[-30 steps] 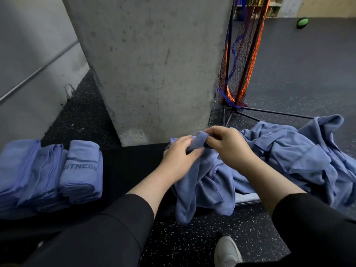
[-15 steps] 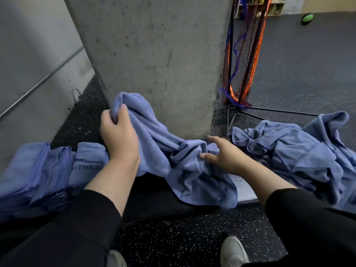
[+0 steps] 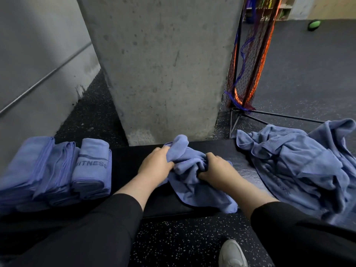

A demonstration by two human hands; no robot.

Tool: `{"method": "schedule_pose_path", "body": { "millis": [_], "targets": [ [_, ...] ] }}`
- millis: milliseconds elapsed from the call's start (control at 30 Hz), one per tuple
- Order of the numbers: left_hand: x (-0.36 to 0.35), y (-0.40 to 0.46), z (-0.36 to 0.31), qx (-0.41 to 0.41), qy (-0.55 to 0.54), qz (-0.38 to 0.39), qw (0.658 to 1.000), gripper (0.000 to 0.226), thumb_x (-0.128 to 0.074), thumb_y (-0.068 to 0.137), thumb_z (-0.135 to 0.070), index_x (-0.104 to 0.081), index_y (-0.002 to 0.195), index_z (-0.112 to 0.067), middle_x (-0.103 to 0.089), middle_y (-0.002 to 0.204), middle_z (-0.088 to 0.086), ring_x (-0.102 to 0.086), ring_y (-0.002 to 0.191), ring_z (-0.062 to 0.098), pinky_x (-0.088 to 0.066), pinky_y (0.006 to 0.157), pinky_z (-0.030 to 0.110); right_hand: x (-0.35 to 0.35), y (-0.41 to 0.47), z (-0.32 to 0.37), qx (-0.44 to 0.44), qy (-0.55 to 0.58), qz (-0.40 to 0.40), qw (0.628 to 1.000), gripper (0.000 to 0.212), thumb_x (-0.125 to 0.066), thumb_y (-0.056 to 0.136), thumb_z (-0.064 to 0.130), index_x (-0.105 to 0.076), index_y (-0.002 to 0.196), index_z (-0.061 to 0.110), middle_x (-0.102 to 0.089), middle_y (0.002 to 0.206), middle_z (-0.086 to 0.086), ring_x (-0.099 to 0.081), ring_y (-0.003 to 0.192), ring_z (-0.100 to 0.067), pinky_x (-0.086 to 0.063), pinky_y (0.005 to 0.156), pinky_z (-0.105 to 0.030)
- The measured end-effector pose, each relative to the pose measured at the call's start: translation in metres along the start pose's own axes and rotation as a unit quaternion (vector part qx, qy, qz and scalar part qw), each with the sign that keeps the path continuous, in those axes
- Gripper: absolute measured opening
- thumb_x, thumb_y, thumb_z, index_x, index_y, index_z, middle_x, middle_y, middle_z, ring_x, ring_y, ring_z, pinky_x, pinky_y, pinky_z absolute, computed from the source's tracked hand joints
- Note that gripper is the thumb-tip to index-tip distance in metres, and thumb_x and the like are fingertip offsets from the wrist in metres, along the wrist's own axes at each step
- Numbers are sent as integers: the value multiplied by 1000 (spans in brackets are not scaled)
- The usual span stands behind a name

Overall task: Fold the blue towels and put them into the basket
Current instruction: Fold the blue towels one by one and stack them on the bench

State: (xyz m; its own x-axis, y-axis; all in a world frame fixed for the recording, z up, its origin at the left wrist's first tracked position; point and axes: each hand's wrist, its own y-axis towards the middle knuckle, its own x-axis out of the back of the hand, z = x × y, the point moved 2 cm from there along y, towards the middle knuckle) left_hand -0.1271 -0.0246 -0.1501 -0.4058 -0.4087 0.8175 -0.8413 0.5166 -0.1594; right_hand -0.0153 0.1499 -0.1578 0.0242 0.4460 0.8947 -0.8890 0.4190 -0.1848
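Left hand [image 3: 156, 166] and right hand [image 3: 217, 171] both grip a crumpled blue towel [image 3: 194, 182] on the dark surface [image 3: 131, 160]; a folded towel [image 3: 92, 166] reads "FITNESS".

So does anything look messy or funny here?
Yes. A heap of unfolded towels sprawls on the bench's right end, unlike the neat folded stack at the left. No basket is in view.
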Motion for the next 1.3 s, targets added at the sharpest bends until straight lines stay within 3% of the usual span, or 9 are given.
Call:
{"method": "schedule_pose_path", "body": {
  "millis": [200,400,500,633,833,1000,1067,1167,1300],
  "targets": [
    [21,0,-9,56,-82,-129,987,21,-50,90,-36,-60,93,-17,-63,98,8,-61,89,33,-53,79,46,11,2,3,-19,120,-49,991,54,-67,83,17,-49,133,10,-65,113,-12,-61,113,-31,-42,80,-31],
    [40,-25,-40,49,-449,-148,880,18,-58,95,-26,-66,110,-23,-75,100,-4,-71,95,9,-58,86,32,22,3,5,-5,144,-105,984,76,-71,78,30,-41,146,16,-63,120,-11,-58,115,-30,-43,90,-32],
    [43,-34,-49,83,-512,-136,844,15,-55,98,-25,-67,106,-21,-76,99,-1,-72,94,11,-57,83,30,13,-9,5,-33,143,-97,984,96,-69,70,51,-29,152,24,-53,133,-10,-49,127,-32,-45,101,-47],
    [58,-40,-41,146,-538,-222,800,11,-53,97,-24,-62,96,-19,-70,96,1,-68,94,18,-55,81,35,6,-17,4,-62,154,-83,983,113,-78,76,44,-5,160,22,-27,156,-12,-32,142,-35,-35,111,-50],
    [71,-34,-12,122,-353,-289,882,28,-47,96,-16,-50,124,-19,-62,109,1,-60,100,23,-42,84,35,2,-12,16,-49,182,-30,982,95,-70,80,33,-18,156,11,-45,149,-12,-49,133,-29,-41,94,-32],
    [48,-23,3,49,-155,-26,986,34,-49,93,-15,-60,124,-18,-67,112,9,-62,105,30,-49,81,34,-12,-11,25,-19,156,6,987,70,-66,87,31,-33,147,19,-62,132,-9,-59,117,-29,-42,85,-32],
    [34,-21,9,20,-73,27,997,32,-52,92,-28,-63,122,-21,-65,120,6,-61,108,28,-50,88,35,-12,-10,27,-21,190,-16,981,72,-65,87,29,-29,148,23,-63,126,-6,-60,111,-27,-40,82,-31],
    [25,-15,14,22,-22,-19,999,44,-53,85,-63,-61,100,-23,-63,116,-2,-60,104,24,-53,89,42,-5,-10,29,-12,218,-39,975,78,-67,88,30,-22,152,26,-61,128,-3,-59,115,-25,-37,85,-28],
    [19,-5,9,28,-15,-50,998,42,-64,85,-58,-46,102,-24,-61,103,-3,-61,98,26,-52,86,46,8,-13,20,-30,224,-71,972,100,-69,87,27,-1,160,29,-65,122,-6,-59,102,-22,-39,82,-29]
  ]
}}
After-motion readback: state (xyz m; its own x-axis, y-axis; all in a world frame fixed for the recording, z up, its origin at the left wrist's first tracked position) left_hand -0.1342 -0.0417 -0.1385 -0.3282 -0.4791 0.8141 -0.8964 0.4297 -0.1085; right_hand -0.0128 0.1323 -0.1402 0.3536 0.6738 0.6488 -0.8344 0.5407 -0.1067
